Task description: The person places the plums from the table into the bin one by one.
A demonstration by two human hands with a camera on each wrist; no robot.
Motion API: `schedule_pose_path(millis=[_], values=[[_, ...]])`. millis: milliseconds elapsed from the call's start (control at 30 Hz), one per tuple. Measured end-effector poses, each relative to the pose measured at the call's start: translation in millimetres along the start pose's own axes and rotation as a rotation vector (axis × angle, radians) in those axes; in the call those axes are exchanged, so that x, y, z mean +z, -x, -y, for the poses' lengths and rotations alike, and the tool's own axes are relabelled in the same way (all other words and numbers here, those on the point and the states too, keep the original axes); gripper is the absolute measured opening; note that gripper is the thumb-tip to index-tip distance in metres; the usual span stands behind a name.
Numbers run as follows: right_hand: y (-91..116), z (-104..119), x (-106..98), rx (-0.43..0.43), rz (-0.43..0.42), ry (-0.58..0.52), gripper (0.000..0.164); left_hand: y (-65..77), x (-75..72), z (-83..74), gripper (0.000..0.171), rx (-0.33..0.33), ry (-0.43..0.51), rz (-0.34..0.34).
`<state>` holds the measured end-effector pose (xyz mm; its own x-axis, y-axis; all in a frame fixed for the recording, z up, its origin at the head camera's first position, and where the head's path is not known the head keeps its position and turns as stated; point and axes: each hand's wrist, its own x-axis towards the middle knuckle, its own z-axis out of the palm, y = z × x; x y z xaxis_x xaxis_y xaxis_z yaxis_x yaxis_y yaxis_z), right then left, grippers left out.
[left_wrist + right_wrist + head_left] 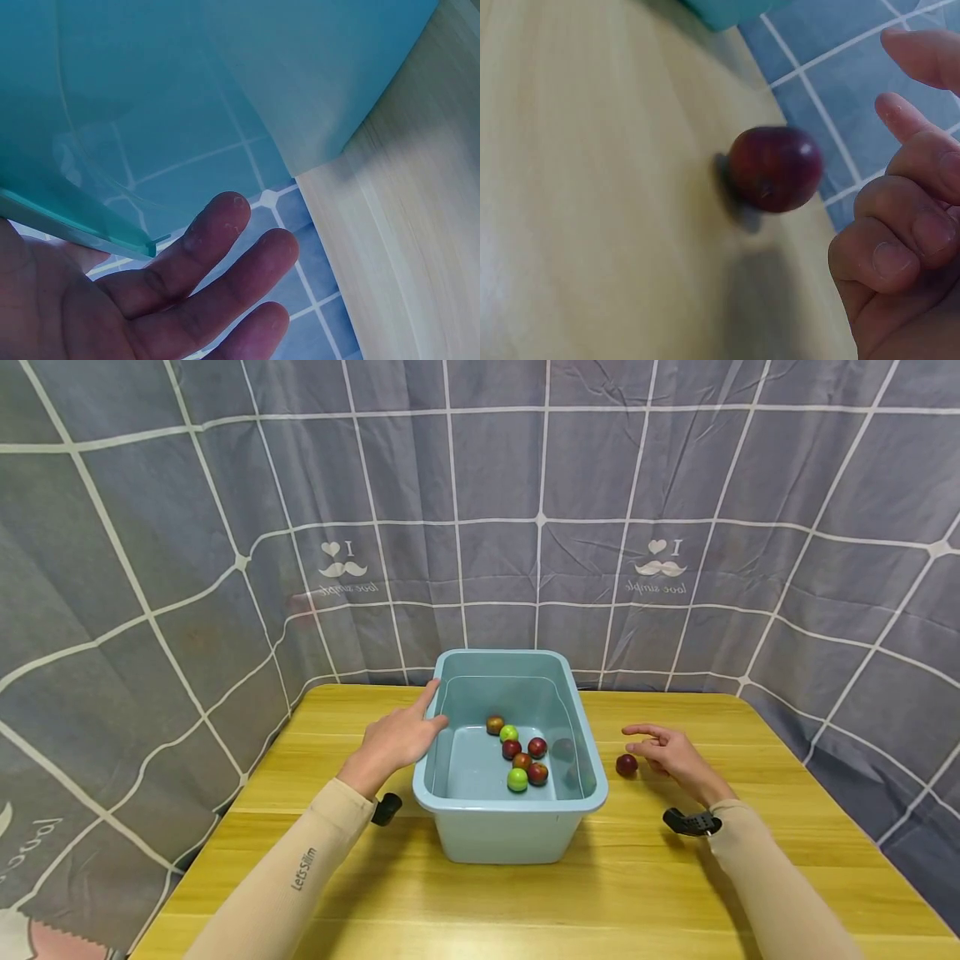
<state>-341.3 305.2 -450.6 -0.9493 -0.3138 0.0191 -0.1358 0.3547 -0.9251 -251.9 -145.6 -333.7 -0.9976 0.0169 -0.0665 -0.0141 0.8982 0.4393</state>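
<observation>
A light blue plastic bin (498, 835) stands on the table, holding several small round fruits, among them a green one (517, 779) and a dark red one (537, 747). My left hand (397, 739) rests at the bin's left rim, thumb over the edge. In the left wrist view, three loosely extended fingers (247, 277) hang outside the rim. To the right of the bin a single dark red plum (775, 169) sits on the wood. Close beside it is my right hand (670, 758), index finger and thumb extended, other fingers curled, with a gap to the plum in the right wrist view.
The yellow wooden table (337, 877) carries the bin near its middle. A grey curtain (495, 468) with white grid lines hangs behind the table and along both sides. Black wrist cameras are strapped under both forearms.
</observation>
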Motion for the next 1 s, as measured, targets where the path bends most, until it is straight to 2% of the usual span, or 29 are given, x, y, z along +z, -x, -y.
schedule_pose_path(millis=[167,400,1000], values=[[0,-12,1,0.026,0.012,0.003,0.054,0.1,-0.1,-0.1,0.072,-0.001,-0.001,0.003],[0,-24,3,0.069,0.009,-0.048,0.057,0.0,0.3,-0.9,0.072,-0.003,-0.011,0.003],[-1,-29,3,0.159,0.009,-0.012,0.058,0.8,-0.7,-1.0,0.072,-0.007,-0.012,0.005]])
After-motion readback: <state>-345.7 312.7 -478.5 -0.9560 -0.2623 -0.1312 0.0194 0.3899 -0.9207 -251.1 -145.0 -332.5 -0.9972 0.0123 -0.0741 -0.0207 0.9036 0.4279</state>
